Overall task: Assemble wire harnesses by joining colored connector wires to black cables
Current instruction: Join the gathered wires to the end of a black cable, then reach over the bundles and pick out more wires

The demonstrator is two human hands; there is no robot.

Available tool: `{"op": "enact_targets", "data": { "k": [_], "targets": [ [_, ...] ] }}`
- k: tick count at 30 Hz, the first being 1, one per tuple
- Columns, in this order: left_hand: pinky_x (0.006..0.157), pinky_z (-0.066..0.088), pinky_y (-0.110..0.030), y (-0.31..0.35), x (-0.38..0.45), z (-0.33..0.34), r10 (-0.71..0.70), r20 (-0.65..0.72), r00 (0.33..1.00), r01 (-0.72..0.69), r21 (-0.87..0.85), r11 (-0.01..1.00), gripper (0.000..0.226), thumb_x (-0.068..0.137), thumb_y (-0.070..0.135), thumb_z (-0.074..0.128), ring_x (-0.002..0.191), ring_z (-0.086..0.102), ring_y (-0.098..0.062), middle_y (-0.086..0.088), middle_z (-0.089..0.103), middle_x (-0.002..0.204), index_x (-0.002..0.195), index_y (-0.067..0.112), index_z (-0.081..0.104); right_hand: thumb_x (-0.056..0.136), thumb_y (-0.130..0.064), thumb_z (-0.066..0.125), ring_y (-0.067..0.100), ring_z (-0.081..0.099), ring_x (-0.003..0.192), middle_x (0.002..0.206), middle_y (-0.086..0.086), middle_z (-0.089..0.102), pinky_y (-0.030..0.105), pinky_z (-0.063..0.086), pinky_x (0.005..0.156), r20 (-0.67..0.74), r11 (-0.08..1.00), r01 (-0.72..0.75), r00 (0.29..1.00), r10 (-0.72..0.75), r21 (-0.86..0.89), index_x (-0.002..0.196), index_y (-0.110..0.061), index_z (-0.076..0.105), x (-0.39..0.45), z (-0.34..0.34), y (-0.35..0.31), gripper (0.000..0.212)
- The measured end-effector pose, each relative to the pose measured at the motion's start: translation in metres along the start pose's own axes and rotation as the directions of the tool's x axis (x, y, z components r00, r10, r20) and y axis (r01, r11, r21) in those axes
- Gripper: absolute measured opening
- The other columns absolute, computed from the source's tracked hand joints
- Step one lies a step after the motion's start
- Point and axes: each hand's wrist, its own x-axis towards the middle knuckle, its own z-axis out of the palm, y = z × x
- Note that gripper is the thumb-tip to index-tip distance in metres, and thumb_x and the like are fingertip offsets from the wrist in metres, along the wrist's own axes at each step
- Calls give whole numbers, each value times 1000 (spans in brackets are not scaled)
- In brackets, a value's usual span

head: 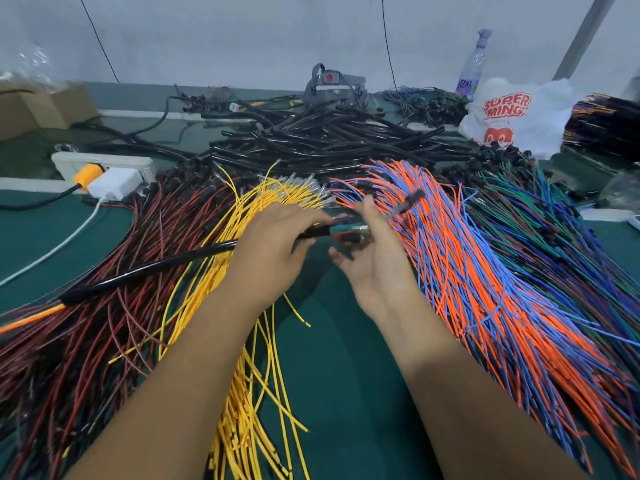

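Note:
My left hand point(273, 240) grips a black cable point(149, 270) near its end; the cable runs down-left, with an orange wire showing at its far end. My right hand point(374, 258) is palm-up beside it and pinches a blurred bunch of green and red connector wires point(346, 230) at the cable's tip. Both hands hover over the green table point(332, 358). Fans of wires lie around: red-black wires point(104, 306) on the left, yellow wires point(249, 358) in the middle, orange-blue wires point(485, 289) to the right, green-blue wires point(554, 237) at the far right.
A heap of black cables point(329, 140) lies at the back centre. A white power strip point(104, 168) with plugs sits at the left, cardboard boxes point(38, 105) behind it. A white plastic bag point(512, 116) and a bottle point(472, 67) stand at the back right.

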Motion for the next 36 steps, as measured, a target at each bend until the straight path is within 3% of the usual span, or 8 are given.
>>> {"op": "enact_targets", "data": {
  "k": [3,7,15,19,24,28,31,36],
  "targets": [
    [83,45,-39,0,-1,-4,-1,45,999,-2,76,997,40,81,8,72,98,57,-25,4,68,103,116,24,64,95,-28,53,10,62,70,83,1,68,20,47,56,23,999,-18,1000,18,32,87,-14,66,1,-5,-4,20],
    [87,44,-40,-8,-2,-13,-156,86,984,129,257,958,32,91,31,61,109,56,-23,5,66,112,123,29,59,101,-25,46,10,62,68,79,1,70,18,46,55,-52,982,52,998,-43,182,66,-17,71,5,-11,-13,43],
    [70,47,-38,-17,-3,-54,-421,140,896,342,387,856,24,99,42,43,92,59,-26,2,63,95,108,25,57,101,-31,46,11,63,76,81,2,67,18,48,67,-111,878,80,993,-30,473,81,-17,59,2,-8,-31,27],
    [53,32,-29,-21,3,-104,-498,221,838,486,109,867,33,95,41,53,59,50,-15,1,51,62,75,15,59,99,-32,50,13,67,73,74,3,70,25,54,81,-27,807,24,1000,-9,590,81,-13,61,-2,19,-38,28],
    [56,28,-29,-30,9,-167,-612,-5,791,608,-110,787,34,95,33,56,56,41,-17,-6,48,63,88,2,69,99,-43,45,24,63,102,117,9,62,38,52,83,246,943,-198,960,132,268,123,-22,50,-15,90,-15,32],
    [55,33,-30,-53,5,-229,-599,-216,771,615,6,789,35,93,32,55,63,44,-17,-11,51,72,99,0,67,102,-33,42,18,65,91,116,5,66,32,53,75,435,970,-178,870,233,-165,121,-18,57,-37,132,17,28],
    [76,49,-39,-81,-12,-277,-590,-363,721,664,122,737,48,81,44,47,84,61,-26,-16,67,93,104,8,68,101,-29,46,19,66,87,114,7,68,30,53,69,447,948,-125,859,251,-293,121,-14,62,-45,139,29,29],
    [102,35,-59,-151,-68,-295,-717,-436,545,811,491,317,53,93,36,49,123,42,-44,-27,44,134,141,20,34,100,-26,48,19,66,83,102,6,71,32,52,73,367,922,-65,905,216,-382,111,-15,67,-44,118,31,25]
  ]
}}
